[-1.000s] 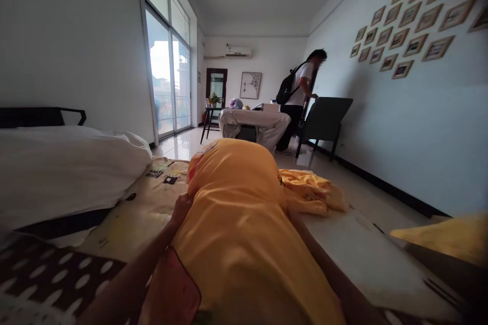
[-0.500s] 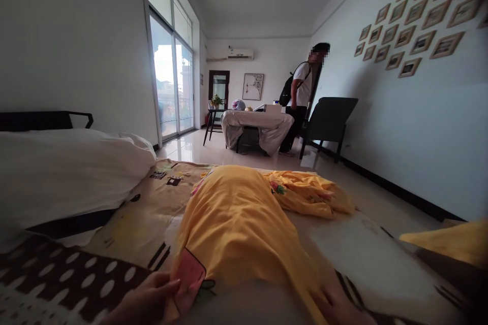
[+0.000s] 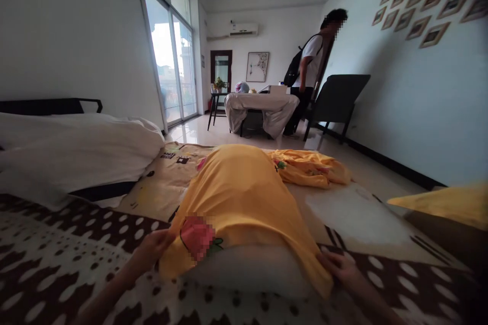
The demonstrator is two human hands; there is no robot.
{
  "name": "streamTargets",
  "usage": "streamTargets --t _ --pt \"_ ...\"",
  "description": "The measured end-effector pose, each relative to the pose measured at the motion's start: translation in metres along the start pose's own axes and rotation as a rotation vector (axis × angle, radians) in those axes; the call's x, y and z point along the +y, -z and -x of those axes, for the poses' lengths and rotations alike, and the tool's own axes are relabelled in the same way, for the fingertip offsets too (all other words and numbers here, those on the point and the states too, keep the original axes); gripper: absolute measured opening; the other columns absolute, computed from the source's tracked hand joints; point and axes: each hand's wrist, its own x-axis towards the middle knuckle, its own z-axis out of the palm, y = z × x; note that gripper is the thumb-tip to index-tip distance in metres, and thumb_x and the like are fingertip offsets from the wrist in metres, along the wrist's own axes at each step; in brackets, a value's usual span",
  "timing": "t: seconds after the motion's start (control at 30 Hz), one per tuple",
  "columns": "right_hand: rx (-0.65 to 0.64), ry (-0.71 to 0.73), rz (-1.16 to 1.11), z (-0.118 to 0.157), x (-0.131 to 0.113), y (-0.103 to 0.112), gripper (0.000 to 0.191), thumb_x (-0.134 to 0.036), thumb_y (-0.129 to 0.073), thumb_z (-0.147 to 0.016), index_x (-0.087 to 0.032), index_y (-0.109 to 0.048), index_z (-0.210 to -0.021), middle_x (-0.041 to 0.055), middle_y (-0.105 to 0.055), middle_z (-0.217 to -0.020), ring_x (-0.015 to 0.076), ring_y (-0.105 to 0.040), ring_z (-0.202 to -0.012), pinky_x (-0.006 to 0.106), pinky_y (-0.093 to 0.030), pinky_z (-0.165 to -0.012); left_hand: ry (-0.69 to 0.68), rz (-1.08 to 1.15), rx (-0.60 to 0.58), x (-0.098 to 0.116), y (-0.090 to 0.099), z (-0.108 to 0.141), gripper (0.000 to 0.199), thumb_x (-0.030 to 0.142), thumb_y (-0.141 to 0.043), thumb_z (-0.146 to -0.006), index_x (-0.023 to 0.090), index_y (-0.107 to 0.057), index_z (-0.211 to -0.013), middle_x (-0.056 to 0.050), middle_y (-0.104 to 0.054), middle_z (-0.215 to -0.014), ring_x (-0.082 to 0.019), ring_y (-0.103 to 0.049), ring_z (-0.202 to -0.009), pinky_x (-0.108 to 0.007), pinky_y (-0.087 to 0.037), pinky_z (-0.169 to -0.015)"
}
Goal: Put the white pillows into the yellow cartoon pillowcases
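Note:
A yellow pillowcase (image 3: 244, 188) with pink and green prints lies over a white pillow (image 3: 247, 269) on the bed. The pillow's near end sticks out from under the cloth. At the lower left, my left hand (image 3: 154, 250) pinches the pillowcase's near left edge beside a pink print. My right hand (image 3: 343, 266) is closed on its near right edge, fingers partly hidden by dimness and blur. The two hands hold the opening spread apart around the pillow.
A crumpled yellow cloth (image 3: 312, 167) lies beyond on the patterned bedsheet (image 3: 152, 183). White bedding (image 3: 84, 152) is heaped on the left, and another yellow cloth (image 3: 446, 205) is at right. A person (image 3: 308, 66) with a backpack stands beside a covered table (image 3: 263, 104) and dark chair (image 3: 339, 99).
The view has tipped downward, so the room sits higher in the picture. More of the white pillow's near end shows. Both hands still hold the pillowcase edges.

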Motion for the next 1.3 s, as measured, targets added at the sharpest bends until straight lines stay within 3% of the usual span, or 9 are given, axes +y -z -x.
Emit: streamTargets --t 0.13,0.23,0.37,0.47,0.57,0.7,0.97,1.13,1.3 --pt "0.318 0.157 0.205 0.020 -0.009 0.023 0.041 -0.056 -0.047 -0.081 -0.021 -0.067 -0.081 0.0072 -0.071 -0.079 0.0221 -0.067 -0.068 0.028 -0.053 -0.058 -0.445 -0.330 0.406 0.008 0.002 0.029 0.030 0.041 -0.049 -0.084 0.018 -0.060 -0.099 -0.008 -0.067 -0.097 -0.022 -0.063 -0.090 -0.032 -0.050 -0.079" --pt "0.392 0.568 0.444 0.034 -0.018 0.009 0.035 -0.035 -0.050 -0.084 -0.019 -0.062 -0.113 0.0100 -0.070 -0.105 0.0216 -0.068 -0.087 0.028 -0.054 -0.070 -0.728 -0.445 0.365 0.017 -0.019 0.050 0.057 0.028 -0.056 -0.081 0.018 -0.041 -0.135 -0.014 -0.057 -0.128 -0.024 -0.054 -0.118 -0.036 -0.047 -0.097" --pt "0.452 0.961 0.743 0.026 -0.021 -0.035 0.046 -0.008 -0.037 -0.078 -0.012 -0.063 -0.115 0.0138 -0.070 -0.104 0.0214 -0.067 -0.090 0.031 -0.053 -0.075 -0.813 -0.375 0.304 0.020 -0.057 0.044 0.055 0.005 -0.040 -0.078 0.017 -0.043 -0.131 -0.011 -0.063 -0.118 -0.018 -0.060 -0.108 -0.031 -0.050 -0.092" --pt "0.351 0.925 0.797 0.015 -0.027 -0.036 0.044 -0.006 -0.034 -0.078 -0.012 -0.067 -0.105 0.0141 -0.071 -0.097 0.0208 -0.067 -0.088 0.031 -0.052 -0.075 -0.797 -0.322 0.268 0.021 -0.053 0.030 0.032 0.007 -0.036 -0.084 0.017 -0.058 -0.106 -0.007 -0.068 -0.095 -0.016 -0.064 -0.087 -0.025 -0.051 -0.078" --pt "0.220 0.843 0.781 0.015 -0.048 -0.002 0.031 -0.014 -0.036 -0.083 -0.017 -0.067 -0.081 0.0097 -0.069 -0.076 0.0190 -0.064 -0.071 0.029 -0.049 -0.065 -0.762 -0.344 0.237 0.037 -0.016 0.023 0.023 0.017 -0.037 -0.089 0.018 -0.060 -0.085 -0.004 -0.064 -0.078 -0.014 -0.061 -0.074 -0.024 -0.048 -0.069" --pt "0.438 0.755 0.738 0.008 -0.090 0.053 0.030 -0.024 -0.035 -0.089 -0.020 -0.058 -0.070 0.0037 -0.059 -0.061 0.0145 -0.055 -0.055 0.025 -0.040 -0.054 -0.778 -0.465 0.401 0.088 0.054 0.013 0.029 0.025 -0.032 -0.090 0.019 -0.058 -0.077 -0.003 -0.061 -0.072 -0.014 -0.057 -0.068 -0.024 -0.045 -0.067" --pt "0.682 1.036 0.882 -0.062 -0.170 0.127 0.029 -0.031 -0.034 -0.092 -0.022 -0.061 -0.088 0.0060 -0.066 -0.075 0.0152 -0.061 -0.065 0.027 -0.034 -0.053 -0.943 -0.948 0.576 0.188 0.153 -0.043 0.044 0.039 -0.024 -0.089 0.014 -0.052 -0.066 0.004 -0.044 -0.059 -0.005 -0.031 -0.051 -0.017 -0.027 -0.057" --pt "0.674 0.772 0.875 -0.136 -0.197 0.153 0.044 -0.045 -0.027 -0.097 -0.021 -0.064 -0.093 0.0104 -0.067 -0.087 0.0211 -0.061 -0.079 0.030 -0.037 -0.063 -0.796 -1.092 0.662 0.226 0.170 -0.115 0.066 0.043 -0.008 -0.097 0.002 -0.057 -0.079 0.001 -0.045 -0.072 -0.006 -0.044 -0.068 -0.023 -0.035 -0.073" --pt "0.476 0.432 0.961 -0.236 -0.188 0.138 0.026 -0.032 -0.045 -0.092 -0.017 -0.067 -0.092 0.0107 -0.067 -0.090 0.0214 -0.057 -0.083 0.030 -0.037 -0.066 -0.581 -1.052 0.542 0.229 0.134 -0.214 0.037 0.027 -0.033 -0.096 0.007 -0.062 -0.086 -0.010 -0.060 -0.088 -0.022 -0.057 -0.097 -0.035 -0.038 -0.084"
